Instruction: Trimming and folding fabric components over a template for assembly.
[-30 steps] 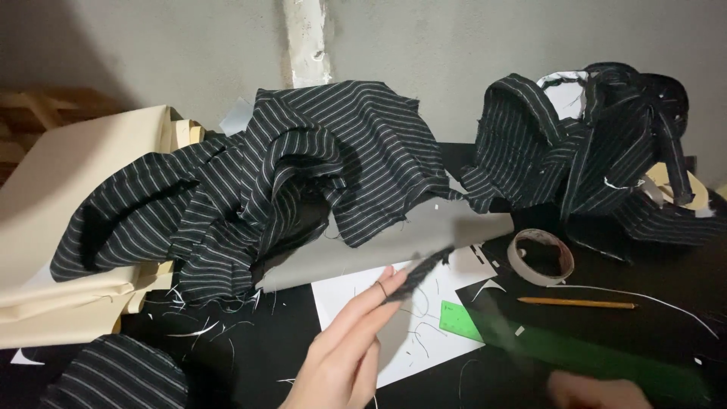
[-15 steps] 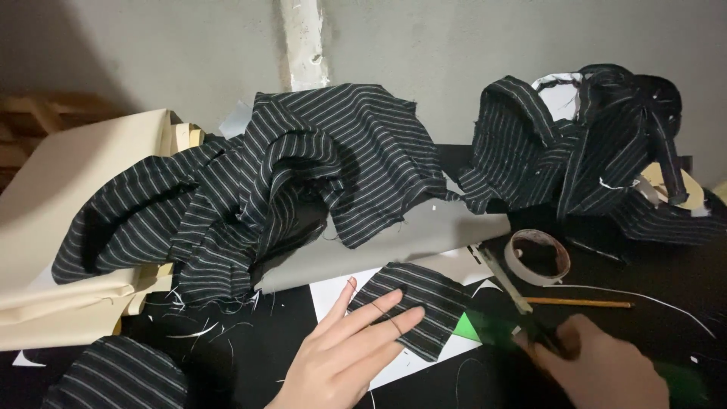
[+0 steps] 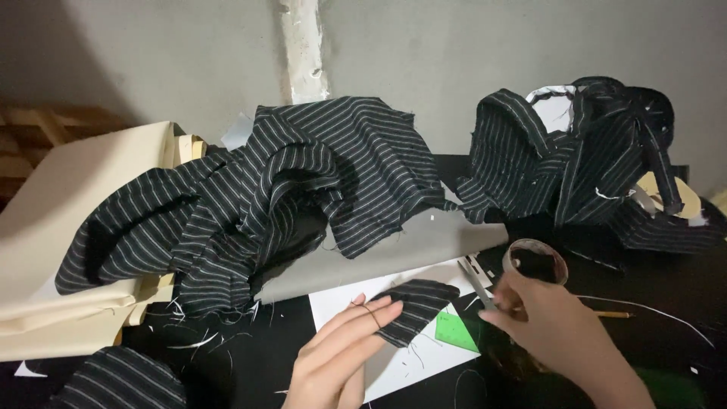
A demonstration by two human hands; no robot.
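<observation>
The small black pinstriped fabric scrap lies on white paper, long axis running near-left to far-right, left hand fingers pressed flat on it, right hand pinching scissors at its right edge.

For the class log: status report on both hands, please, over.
Left hand flat, fingers pinning striped scrap to white paper. Right hand holds scissors beside scrap. Tape roll close behind.

Black work table, surface littered with white thread clippings. Lying on it: white paper sheet, grey card, large heap of black pinstriped fabric, second pinstriped heap at right rear, tape roll, pencil, folded cream cloth at left.
</observation>
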